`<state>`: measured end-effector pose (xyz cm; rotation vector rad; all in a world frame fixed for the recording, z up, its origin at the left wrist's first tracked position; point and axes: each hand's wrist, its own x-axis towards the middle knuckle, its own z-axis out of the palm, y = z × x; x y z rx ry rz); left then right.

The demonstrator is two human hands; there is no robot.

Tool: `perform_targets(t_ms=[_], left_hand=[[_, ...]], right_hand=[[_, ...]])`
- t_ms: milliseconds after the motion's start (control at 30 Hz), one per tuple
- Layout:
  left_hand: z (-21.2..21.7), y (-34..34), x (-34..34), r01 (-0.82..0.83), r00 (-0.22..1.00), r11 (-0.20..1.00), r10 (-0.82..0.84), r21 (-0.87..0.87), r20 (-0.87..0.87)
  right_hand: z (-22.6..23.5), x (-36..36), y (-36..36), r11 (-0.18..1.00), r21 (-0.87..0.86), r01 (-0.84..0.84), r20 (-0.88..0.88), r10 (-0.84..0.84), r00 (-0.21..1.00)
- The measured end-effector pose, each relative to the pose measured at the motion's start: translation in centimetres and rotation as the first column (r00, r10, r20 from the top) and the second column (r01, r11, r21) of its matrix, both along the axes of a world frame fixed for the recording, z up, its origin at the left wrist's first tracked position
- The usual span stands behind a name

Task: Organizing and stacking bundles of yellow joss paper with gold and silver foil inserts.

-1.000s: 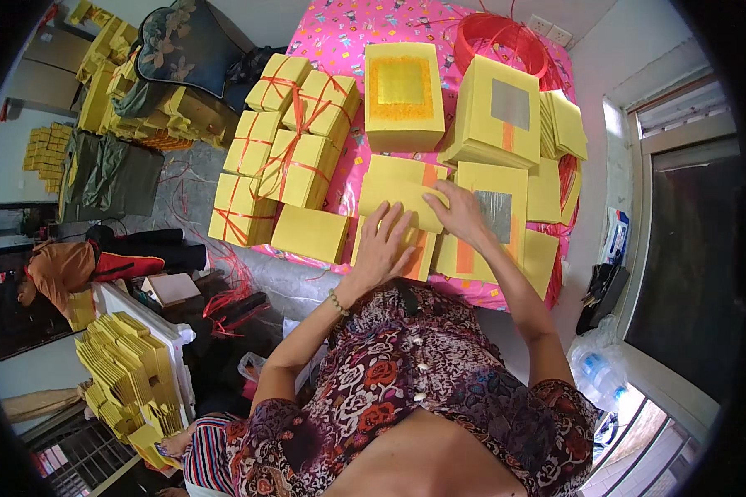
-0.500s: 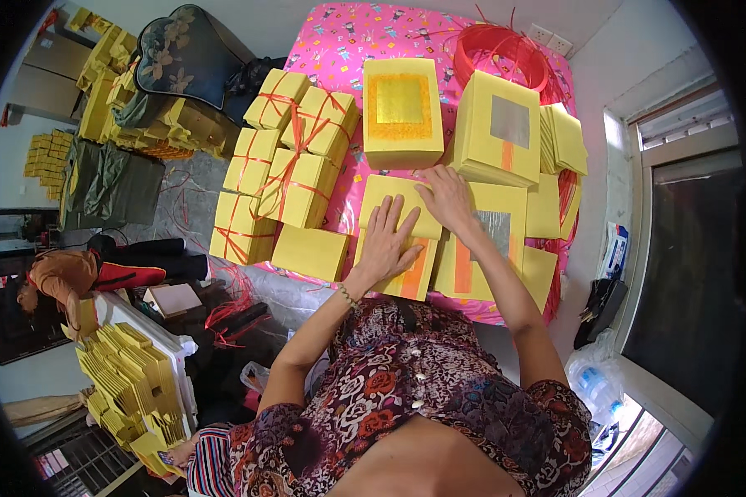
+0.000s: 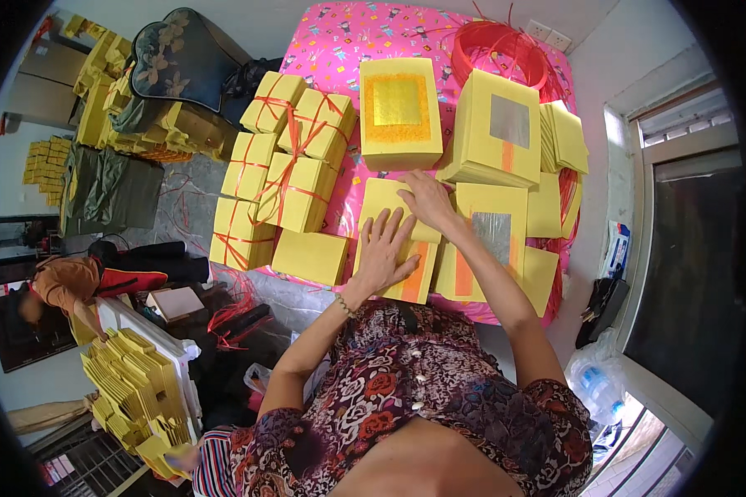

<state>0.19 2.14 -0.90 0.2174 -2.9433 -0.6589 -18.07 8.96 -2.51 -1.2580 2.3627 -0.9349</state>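
My left hand (image 3: 385,248) lies flat, fingers spread, on a yellow paper stack with an orange stripe (image 3: 414,282) at the near edge of the pink table (image 3: 340,41). My right hand (image 3: 423,199) presses on a plain yellow sheet (image 3: 381,203) lying over that stack, just above the left hand. To the right lies a yellow stack with a silver square (image 3: 493,228). A thick stack with a gold square (image 3: 398,112) sits further back.
Bundles of yellow paper tied with red string (image 3: 286,166) crowd the table's left side. A tilted stack with a silver patch (image 3: 501,132) and red string coils (image 3: 497,45) are at the back right. Another person (image 3: 54,286) crouches at left near more yellow stacks (image 3: 133,389).
Both hands have slid slightly forward over the stack, and the view has shifted a little. The left hand now lies lower and flatter on the striped stack.
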Motion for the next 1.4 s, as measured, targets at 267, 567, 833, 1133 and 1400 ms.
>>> perform_targets(t_ms=[267, 567, 833, 1133, 1400], left_hand=[[-0.5, -0.4, 0.0, 0.044, 0.999, 0.998, -0.044, -0.033, 0.015], [-1.2, -0.4, 0.1, 0.048, 0.999, 0.998, -0.047, -0.044, 0.024], [-1.0, -0.5, 0.0, 0.050, 0.998, 0.997, -0.047, -0.063, 0.041], [-1.2, -0.6, 0.0, 0.057, 0.997, 0.997, -0.055, -0.051, 0.052], [-1.1, -0.6, 0.0, 0.055, 0.998, 0.998, -0.054, -0.024, 0.024]], right_hand=[[-0.5, 0.5, -0.2, 0.999, -0.051, 0.006, -0.012, -0.006, 1.000], [-0.1, 0.6, -0.7, 1.000, -0.020, 0.005, -0.021, -0.006, 1.000], [0.2, 1.2, -0.8, 0.999, 0.034, 0.026, -0.079, -0.023, 0.997], [0.4, 1.4, -0.9, 0.996, 0.084, 0.043, -0.094, -0.035, 0.995], [-0.1, 1.5, -0.8, 0.998, 0.015, 0.054, -0.097, -0.052, 0.994]])
